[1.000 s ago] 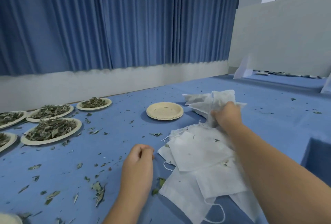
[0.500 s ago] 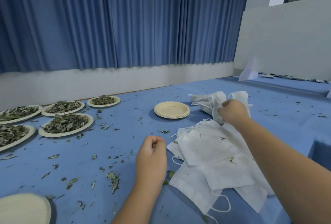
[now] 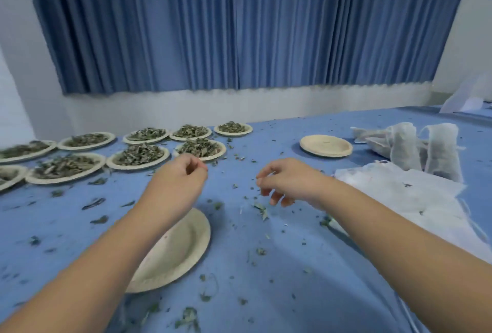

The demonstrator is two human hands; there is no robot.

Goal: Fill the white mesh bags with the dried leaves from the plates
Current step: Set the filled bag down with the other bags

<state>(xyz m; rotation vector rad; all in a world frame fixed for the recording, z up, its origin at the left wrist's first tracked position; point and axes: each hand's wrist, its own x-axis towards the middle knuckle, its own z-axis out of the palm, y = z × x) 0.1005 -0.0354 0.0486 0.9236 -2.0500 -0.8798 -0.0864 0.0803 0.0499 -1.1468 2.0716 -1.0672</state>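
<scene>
Table (image 3: 279,274) w/ smooth blue cloth, littered w/ crumbled leaf bits (image 3: 262,210). L hand (image 3: 177,186) hovers over mid-table, fingers loosely curled toward thumb, nothing seen in it. R hand (image 3: 288,183) is near it but apart, fingers slack & half-bent, tips pointing down at the cloth, no visible grip on anything. Neither hand touches a bag or plate.

The dried leaves (image 3: 139,153) are grey-green, curly & brittle-looking, heaped on round shallow leaf plates (image 3: 138,167). These sit in approx two rows toward the far left corner of the table. The nearest one lies just beyond L hand's knuckles. Two more are bare, cream, matte, w/ raised rims: front empty plate (image 3: 183,250) toward the near edge, partly under L forearm, and far empty plate (image 3: 326,145) toward the far right.

White mesh bags: flat empties (image 3: 399,196) in a loose overlapping pile at the right edge, thin gauzy fabric w/ a few flecks on top. Filled bags (image 3: 404,146) sit behind that pile, plump oblong pouches, roughly upright. Pleated blue curtain (image 3: 239,26) hangs beyond the far edge.
</scene>
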